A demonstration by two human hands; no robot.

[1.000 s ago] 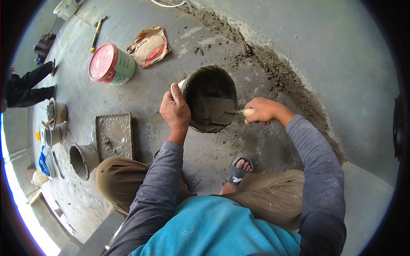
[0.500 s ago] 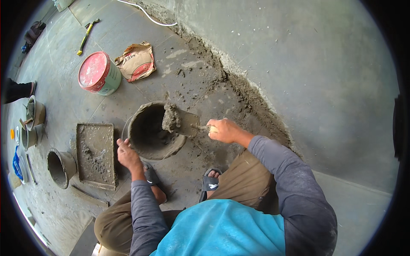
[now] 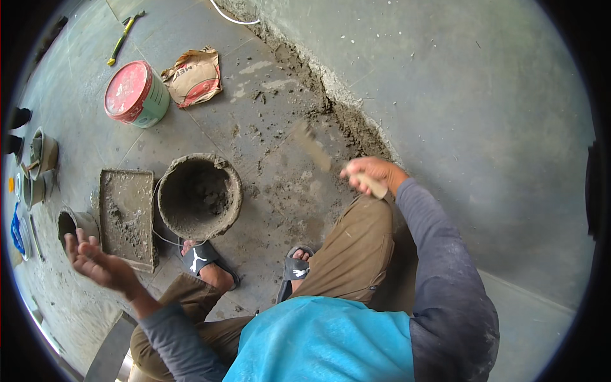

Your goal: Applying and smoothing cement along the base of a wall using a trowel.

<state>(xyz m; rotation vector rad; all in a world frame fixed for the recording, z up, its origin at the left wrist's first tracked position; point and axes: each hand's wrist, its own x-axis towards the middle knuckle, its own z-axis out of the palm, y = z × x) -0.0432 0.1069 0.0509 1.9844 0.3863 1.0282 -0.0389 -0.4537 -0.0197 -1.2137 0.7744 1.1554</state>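
Note:
My left hand (image 3: 98,261) is raised at the lower left with its fingers apart, holding nothing, just in front of a small cement-crusted bucket (image 3: 86,223) as I see it. My right hand (image 3: 382,172) grips the handle of a trowel (image 3: 310,146), whose blade is smeared by motion over the dirty floor near a strip of wet mortar (image 3: 344,124) along a broken edge. Between my hands stands a larger bucket (image 3: 223,167) with a thick crust on its rim, a wire handle and lumps of grey mix inside. A shallow mortar-covered tray (image 3: 145,181) lies directly left of it.
A red-lidded pail (image 3: 130,92), crumpled paper sack (image 3: 194,79) and yellow-handled hammer (image 3: 124,38) lie toward the back left, a white cable (image 3: 235,18) at the top. More buckets (image 3: 44,153) line the left, near another person's dark feet (image 3: 19,121). A smooth grey surface (image 3: 477,114) spans the right.
My left hand has released the large bucket and moved down and leftward. The trowel, earlier in the bucket and then lifting a lump of mix, is now out to its right, toward the mortar strip.

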